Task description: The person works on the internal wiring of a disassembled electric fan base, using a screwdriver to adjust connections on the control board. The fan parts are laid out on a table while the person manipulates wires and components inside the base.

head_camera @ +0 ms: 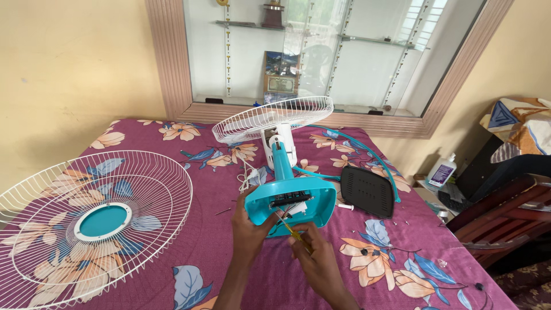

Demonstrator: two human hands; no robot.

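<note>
Screwdriver (294, 233) work on the open underside of the teal fan base (291, 203), lying on the flowered bedspread (195, 189). Our left hand (248, 228) grips the base's rim; our right hand (313, 256) is closed around the yellow-handled driver, tip among the wiring. We judge the next move needs a steady base and a well-seated tip.

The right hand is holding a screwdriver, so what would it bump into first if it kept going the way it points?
Most likely the open underside of the turquoise fan base. The right hand aims its screwdriver up and left into the wiring there, and the tip looks almost inside already, though depth is hard to judge. The left hand steadies the base.
</note>
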